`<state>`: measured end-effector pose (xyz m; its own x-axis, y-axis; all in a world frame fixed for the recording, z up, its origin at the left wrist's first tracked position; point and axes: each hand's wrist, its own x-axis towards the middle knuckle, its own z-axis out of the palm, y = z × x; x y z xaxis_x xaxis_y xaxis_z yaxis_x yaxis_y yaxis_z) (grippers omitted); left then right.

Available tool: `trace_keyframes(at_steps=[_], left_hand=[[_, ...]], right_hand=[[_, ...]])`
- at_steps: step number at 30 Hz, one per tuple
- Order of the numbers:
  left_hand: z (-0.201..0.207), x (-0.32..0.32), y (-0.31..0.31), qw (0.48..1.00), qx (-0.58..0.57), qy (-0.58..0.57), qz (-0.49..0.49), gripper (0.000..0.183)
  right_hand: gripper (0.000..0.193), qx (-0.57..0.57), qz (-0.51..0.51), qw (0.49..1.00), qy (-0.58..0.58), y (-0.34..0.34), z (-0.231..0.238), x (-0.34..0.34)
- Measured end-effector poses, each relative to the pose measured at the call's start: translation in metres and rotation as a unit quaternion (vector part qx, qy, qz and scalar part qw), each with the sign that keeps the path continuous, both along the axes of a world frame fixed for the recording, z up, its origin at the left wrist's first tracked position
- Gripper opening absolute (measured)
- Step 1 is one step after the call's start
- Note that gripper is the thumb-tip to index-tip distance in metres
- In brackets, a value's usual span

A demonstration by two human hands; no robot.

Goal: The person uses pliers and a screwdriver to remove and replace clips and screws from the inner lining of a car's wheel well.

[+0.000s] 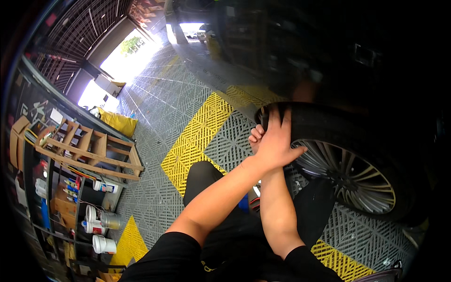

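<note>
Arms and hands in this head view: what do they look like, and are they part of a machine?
They are a person's, with no cables showing. The left hand and right hand wear no visible gloves. The left sleeve and right sleeve are plain black and short, leaving both forearms bare, without visible markings.

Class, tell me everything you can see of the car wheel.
The car wheel has a black, rubber-looking tyre around a silvery-grey, metal-looking rim, its many slim spokes fanning from the hub. It sits right of centre by the dark car body, spoked face toward the person, near grey lattice tiles. The left hand lies spread over the tyre's left part, apparently touching it; whether the right hand does is unclear.
</note>
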<state>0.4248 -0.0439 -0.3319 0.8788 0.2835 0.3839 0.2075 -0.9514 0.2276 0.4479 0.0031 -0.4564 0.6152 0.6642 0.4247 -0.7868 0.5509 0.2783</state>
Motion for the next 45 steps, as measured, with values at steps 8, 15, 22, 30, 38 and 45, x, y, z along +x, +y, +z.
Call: trace_keyframes(at_steps=[8,15,22,30,38,45], left_hand=[[0.001,-0.010,0.009,1.000,-0.018,0.017,0.008,0.116],[-0.005,0.000,0.020,0.997,-0.045,-0.015,-0.056,0.114],[-0.016,-0.012,0.039,0.995,-0.057,-0.010,-0.087,0.111],[-0.013,-0.015,0.046,0.992,-0.083,-0.017,-0.096,0.102],[-0.009,-0.011,0.041,0.987,-0.107,-0.025,-0.119,0.106],[-0.009,-0.014,0.043,0.985,-0.116,-0.050,-0.114,0.100]], right_hand=[[0.059,-0.048,0.029,0.998,0.023,-0.002,0.006,-0.008],[0.049,0.011,0.018,1.000,0.021,0.009,-0.010,0.008],[0.054,0.036,0.064,0.995,0.074,0.014,-0.001,-0.001],[0.044,-0.040,-0.032,0.998,-0.032,0.017,0.025,-0.012],[0.043,0.005,-0.002,0.998,-0.068,0.019,-0.013,-0.004],[0.043,-0.114,-0.009,0.993,0.011,0.017,0.001,-0.011]])
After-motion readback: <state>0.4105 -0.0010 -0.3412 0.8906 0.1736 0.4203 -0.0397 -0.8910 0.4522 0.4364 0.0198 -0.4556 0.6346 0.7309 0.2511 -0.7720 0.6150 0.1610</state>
